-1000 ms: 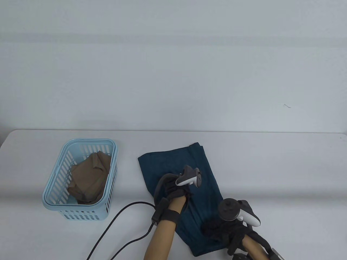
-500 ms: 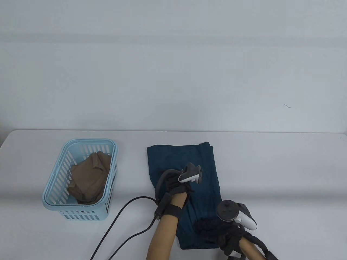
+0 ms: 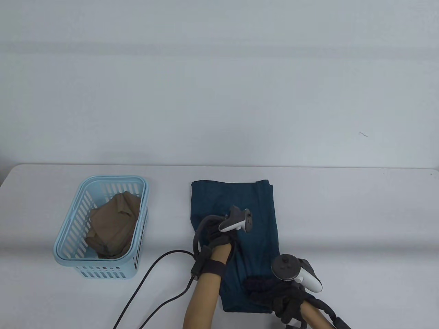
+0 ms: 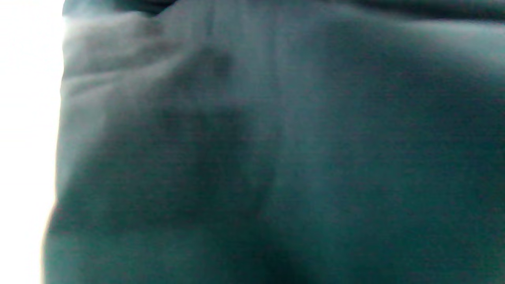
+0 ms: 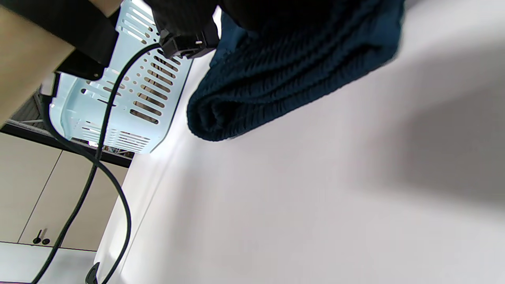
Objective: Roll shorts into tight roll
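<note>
the shorts (image 3: 240,219) lie folded lengthwise on the bench (image 3: 343,212), right of the basket (image 3: 68,253), likely squared up for rolling. the left hand (image 3: 219,236) rests mid-cloth, its fingers hidden. the right hand (image 3: 274,291) curls round the near waistband, seemingly starting the roll.

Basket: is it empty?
No, the light blue basket holds a crumpled brown garment in the table view.
</note>
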`<act>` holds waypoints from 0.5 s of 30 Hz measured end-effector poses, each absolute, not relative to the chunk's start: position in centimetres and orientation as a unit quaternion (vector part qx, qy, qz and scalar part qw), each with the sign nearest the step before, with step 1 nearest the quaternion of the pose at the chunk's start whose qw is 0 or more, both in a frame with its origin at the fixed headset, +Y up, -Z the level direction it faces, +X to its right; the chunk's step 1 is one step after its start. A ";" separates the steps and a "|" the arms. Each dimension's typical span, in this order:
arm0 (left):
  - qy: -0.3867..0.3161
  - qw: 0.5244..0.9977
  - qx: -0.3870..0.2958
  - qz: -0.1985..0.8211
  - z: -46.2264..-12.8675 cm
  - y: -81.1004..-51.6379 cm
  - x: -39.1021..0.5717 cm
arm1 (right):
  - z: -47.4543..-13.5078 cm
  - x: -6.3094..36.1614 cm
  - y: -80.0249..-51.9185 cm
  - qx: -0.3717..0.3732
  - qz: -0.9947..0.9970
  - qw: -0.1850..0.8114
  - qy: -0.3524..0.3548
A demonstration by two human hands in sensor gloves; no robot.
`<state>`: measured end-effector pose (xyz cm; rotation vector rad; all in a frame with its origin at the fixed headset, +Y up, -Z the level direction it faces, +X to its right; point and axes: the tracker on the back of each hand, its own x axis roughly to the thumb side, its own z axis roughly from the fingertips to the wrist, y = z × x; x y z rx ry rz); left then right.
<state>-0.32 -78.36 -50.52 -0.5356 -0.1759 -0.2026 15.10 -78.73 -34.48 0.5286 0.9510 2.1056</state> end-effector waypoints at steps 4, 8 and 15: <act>-0.116 0.965 -0.221 -0.077 -49.8 -78.6 -1.3 | -34.2 14.7 -78.4 0.193 0.830 0.369 0.371; -0.114 0.974 -0.185 -0.071 -48.9 -76.9 -2.9 | -34.3 14.6 -76.2 0.190 0.856 0.369 0.307; -0.224 0.966 -0.122 0.029 -41.4 -71.7 -4.3 | -33.8 16.4 -72.5 0.214 0.919 0.279 0.180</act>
